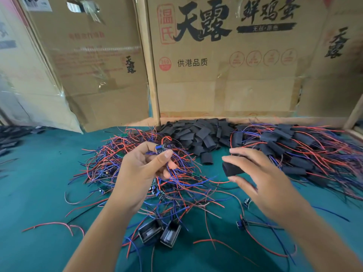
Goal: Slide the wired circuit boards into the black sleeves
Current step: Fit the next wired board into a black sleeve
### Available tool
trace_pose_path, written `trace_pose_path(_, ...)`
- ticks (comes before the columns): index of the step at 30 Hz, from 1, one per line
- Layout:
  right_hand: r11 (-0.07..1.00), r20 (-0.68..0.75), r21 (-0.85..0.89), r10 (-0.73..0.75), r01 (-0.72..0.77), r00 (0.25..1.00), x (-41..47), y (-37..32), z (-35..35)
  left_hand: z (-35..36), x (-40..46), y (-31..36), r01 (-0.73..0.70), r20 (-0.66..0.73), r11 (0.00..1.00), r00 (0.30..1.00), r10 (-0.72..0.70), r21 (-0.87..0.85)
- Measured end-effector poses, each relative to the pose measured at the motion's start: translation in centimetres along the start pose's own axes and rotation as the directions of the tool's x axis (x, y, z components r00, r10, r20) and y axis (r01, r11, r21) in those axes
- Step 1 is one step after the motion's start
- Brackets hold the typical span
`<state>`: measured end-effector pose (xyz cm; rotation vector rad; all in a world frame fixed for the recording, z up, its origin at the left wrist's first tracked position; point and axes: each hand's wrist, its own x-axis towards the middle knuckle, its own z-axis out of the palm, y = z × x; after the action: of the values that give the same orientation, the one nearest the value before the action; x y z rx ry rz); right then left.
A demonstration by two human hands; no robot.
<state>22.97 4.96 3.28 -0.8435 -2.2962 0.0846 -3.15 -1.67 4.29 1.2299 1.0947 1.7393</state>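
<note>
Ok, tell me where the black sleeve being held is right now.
In the head view, the black sleeve sits right of centre, pinched in the right hand, just in front of the loose sleeve pile.

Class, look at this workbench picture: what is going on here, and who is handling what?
A person is sleeving small wired circuit boards. The left hand pinches a circuit board lifted from the tangle of red and blue wires. The right hand holds an empty black sleeve; board and sleeve are still apart. Loose sleeves are heaped behind, and finished pieces lie at the right on the green table.
</note>
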Motion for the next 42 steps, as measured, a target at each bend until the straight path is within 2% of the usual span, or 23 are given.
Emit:
trace_pose_path(6,0.994,0.098,0.033,-0.109,0.107,0.989,-0.3,-0.2,0.4,-0.4,0.2,-0.5,0.018,0.012,1.0,1.0,-0.018,0.018)
trace_pose_path(11,0.993,0.133,0.034,-0.12,0.117,0.984,-0.5,-0.5,1.3,-0.7,0.3,-0.5,0.026,0.004,1.0,1.0,-0.026,-0.005)
trace_pose_path(18,0.992,0.128,0.127,-0.035,0.019,0.991,-0.4,-0.8,0.6,-0.8,0.4,-0.5,0.029,-0.013,0.999,0.999,-0.03,-0.02)
trace_pose_path(32,0.995,0.05,0.085,-0.049,0.044,0.998,-0.3,-0.9,0.9,-0.9,0.3,-0.5,0.042,0.011,0.999,0.999,-0.042,-0.024)
trace_pose_path(37,0.993,0.09,0.086,-0.086,0.078,0.992,-0.4,-1.1,1.3,-0.8,0.3,-0.6,0.045,0.008,0.999,0.999,-0.044,-0.02)
trace_pose_path(42,0.993,0.173,0.108,-0.056,0.038,0.983,-0.5,-1.4,1.3,-0.9,0.3,-0.7,0.046,0.01,0.998,0.999,-0.045,-0.034)
